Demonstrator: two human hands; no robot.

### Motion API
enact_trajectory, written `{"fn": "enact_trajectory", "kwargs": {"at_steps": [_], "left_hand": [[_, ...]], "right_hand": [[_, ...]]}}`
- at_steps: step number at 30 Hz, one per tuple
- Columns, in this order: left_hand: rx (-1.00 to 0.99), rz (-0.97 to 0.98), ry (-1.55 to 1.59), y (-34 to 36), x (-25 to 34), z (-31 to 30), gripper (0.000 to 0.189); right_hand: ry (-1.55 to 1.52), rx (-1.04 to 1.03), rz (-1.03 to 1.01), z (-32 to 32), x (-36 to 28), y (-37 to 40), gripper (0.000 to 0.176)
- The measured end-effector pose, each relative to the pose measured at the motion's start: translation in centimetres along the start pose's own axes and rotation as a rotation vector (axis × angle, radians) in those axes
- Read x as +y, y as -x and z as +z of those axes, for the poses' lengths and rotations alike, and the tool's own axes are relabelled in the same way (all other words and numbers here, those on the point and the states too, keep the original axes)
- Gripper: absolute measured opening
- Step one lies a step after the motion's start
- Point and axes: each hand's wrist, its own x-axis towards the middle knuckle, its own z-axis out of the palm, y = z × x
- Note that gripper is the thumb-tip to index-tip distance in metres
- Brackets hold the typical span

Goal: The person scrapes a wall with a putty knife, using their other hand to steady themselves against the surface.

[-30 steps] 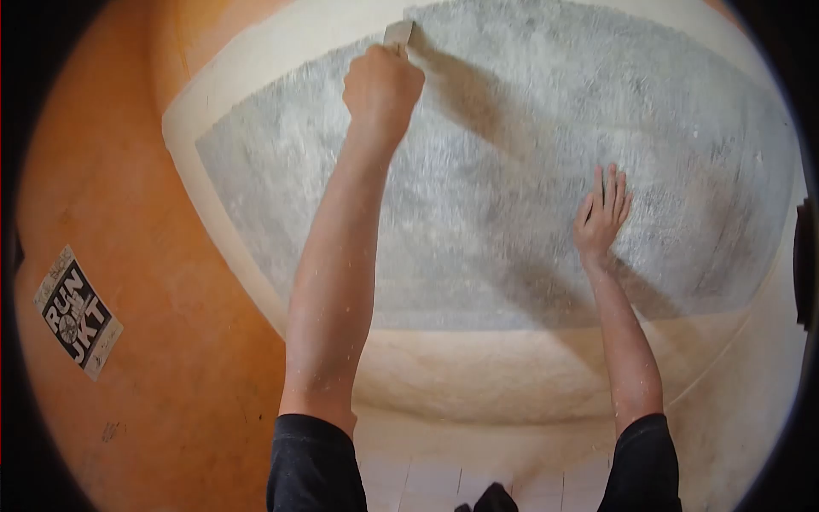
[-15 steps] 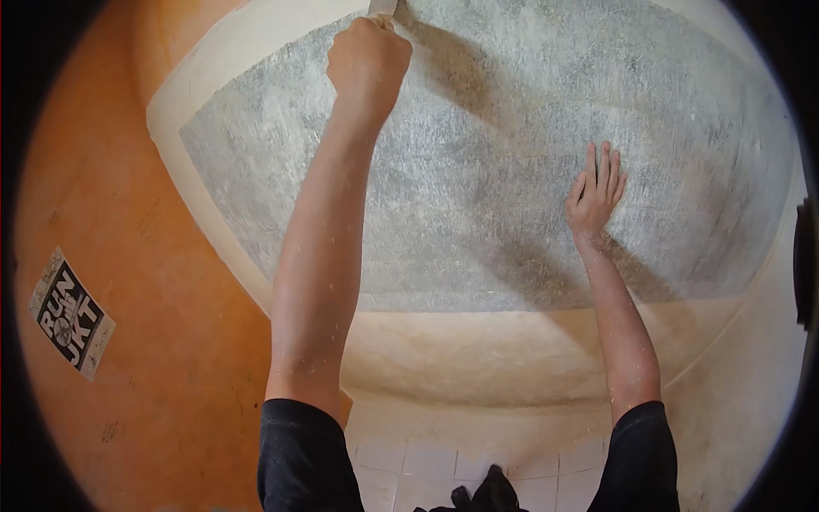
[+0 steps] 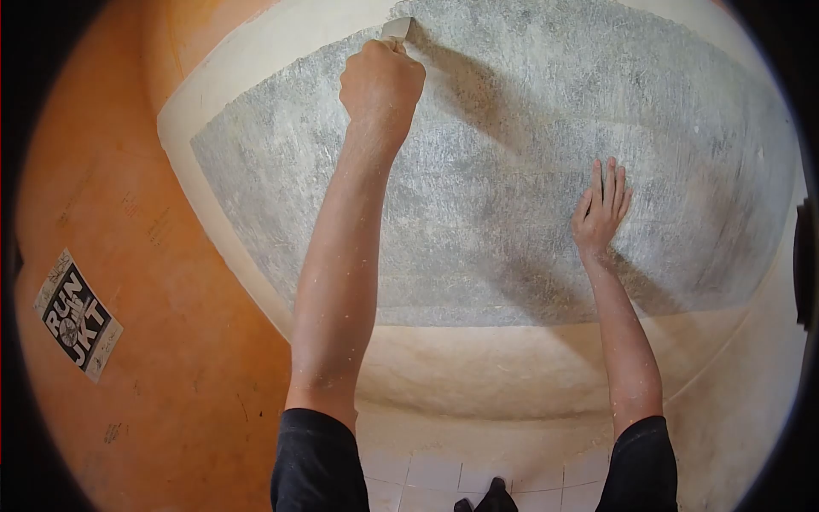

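My left hand (image 3: 381, 85) closes over the scraper (image 3: 397, 30) and hides its handle; only the pale blade tip shows. The grey patch (image 3: 512, 171) runs off the far edge. My black sleeves (image 3: 317, 465) are cut off at the near edge. Fine print on the sticker (image 3: 77, 314), left, is too small to read. A dark object (image 3: 804, 264) at the right is lost in the lens rim.

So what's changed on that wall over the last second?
The left hand pushed the scraper up at the top edge of the grey patch, then drew it back down to about where it started, gripping it throughout. The right hand stayed flat on the grey patch; the sticker on the orange wall did not move.
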Motion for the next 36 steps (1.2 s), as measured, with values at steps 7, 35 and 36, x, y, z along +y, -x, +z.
{"fn": "enact_trajectory", "kwargs": {"at_steps": [7,35,36], "left_hand": [[-0.006,-0.001,0.027,-0.8,0.3,-0.5,0.026],[-0.038,0.024,-0.003,-1.6,0.7,-1.8,0.026],[-0.049,0.01,-0.01,-1.3,-0.1,-1.5,0.026]], "right_hand": [[0.014,-0.006,0.007,0.1,0.0,0.2,0.046],[-0.003,-0.005,0.006,0.2,0.0,0.2,0.046],[-0.01,-0.02,0.012,-0.1,-0.1,0.6,0.046]]}}
